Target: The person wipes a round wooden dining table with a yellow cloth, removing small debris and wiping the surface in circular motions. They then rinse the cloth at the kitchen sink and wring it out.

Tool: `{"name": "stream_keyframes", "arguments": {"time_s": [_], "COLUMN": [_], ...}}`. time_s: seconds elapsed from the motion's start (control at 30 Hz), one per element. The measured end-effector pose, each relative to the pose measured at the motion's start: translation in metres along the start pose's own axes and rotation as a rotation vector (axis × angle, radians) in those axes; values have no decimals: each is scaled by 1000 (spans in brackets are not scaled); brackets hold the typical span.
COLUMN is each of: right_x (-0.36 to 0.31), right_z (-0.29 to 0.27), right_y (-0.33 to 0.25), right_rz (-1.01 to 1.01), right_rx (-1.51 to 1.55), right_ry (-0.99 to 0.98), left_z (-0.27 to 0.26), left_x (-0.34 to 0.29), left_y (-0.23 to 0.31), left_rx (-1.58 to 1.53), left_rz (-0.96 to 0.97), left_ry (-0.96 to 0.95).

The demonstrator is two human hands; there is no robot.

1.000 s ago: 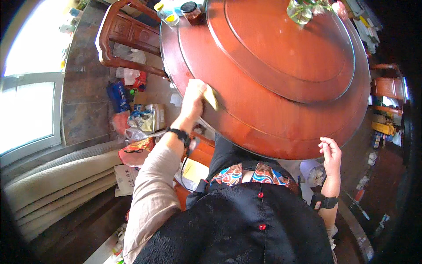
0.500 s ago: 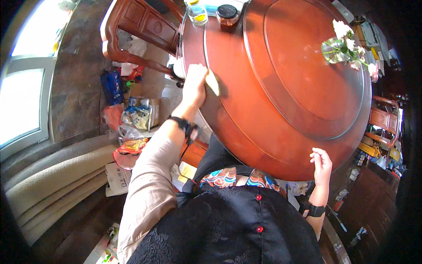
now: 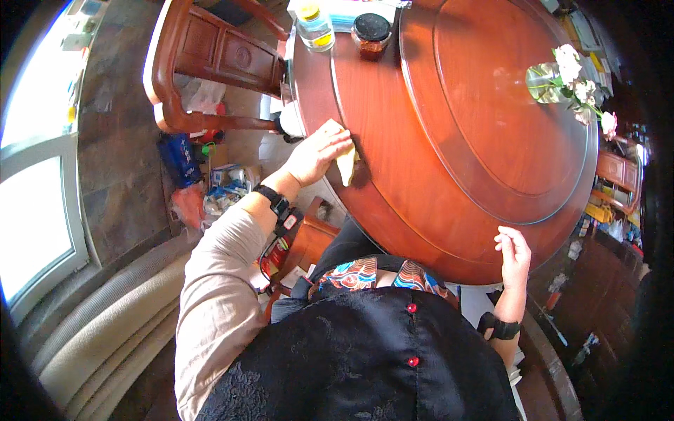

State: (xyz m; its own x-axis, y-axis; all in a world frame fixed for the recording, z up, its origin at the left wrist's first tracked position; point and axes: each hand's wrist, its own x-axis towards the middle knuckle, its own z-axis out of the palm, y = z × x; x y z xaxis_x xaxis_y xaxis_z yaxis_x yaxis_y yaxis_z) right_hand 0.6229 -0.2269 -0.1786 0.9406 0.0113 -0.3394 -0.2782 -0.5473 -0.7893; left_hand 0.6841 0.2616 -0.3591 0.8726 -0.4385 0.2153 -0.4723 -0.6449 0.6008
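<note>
Outstretched, the left hand (image 3: 319, 151) presses a yellow cloth (image 3: 345, 163) near the tabletop (image 3: 421, 175) edge; right hand (image 3: 514, 251) rests open on the rim; lidded jars (image 3: 371, 35) stand opposite.

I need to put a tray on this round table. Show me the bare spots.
The raised inner disc is bare except for the flower vase at its far right. The outer ring between the left hand with its yellow cloth and the right hand is free. The far-left edge is crowded: bottle, dark-lidded jar.

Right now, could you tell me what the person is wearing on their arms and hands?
Both hands are bare. The left arm has a long, loose beige sleeve, with a black wristband just above the left hand. The right hand has a similar black wristband at the wrist; the forearm between them is uncovered.
</note>
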Motion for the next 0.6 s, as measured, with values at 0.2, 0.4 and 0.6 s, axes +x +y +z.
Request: {"name": "stream_keyframes", "arguments": {"time_s": [0.2, 0.4, 0.6], "right_x": [-2, 1, 2], "right_z": [7, 10, 10], "right_y": [-5, -3, -2], "right_rz": [31, 34, 12], "right_rx": [3, 20, 24], "right_ry": [18, 49, 31], "left_z": [-28, -1, -25], "left_x": [71, 28, 82], "left_y": [-28, -2, -88], "left_rx": [339, 150, 271], "left_rz": [-134, 150, -389], "left_ry": [647, 118, 345]}}
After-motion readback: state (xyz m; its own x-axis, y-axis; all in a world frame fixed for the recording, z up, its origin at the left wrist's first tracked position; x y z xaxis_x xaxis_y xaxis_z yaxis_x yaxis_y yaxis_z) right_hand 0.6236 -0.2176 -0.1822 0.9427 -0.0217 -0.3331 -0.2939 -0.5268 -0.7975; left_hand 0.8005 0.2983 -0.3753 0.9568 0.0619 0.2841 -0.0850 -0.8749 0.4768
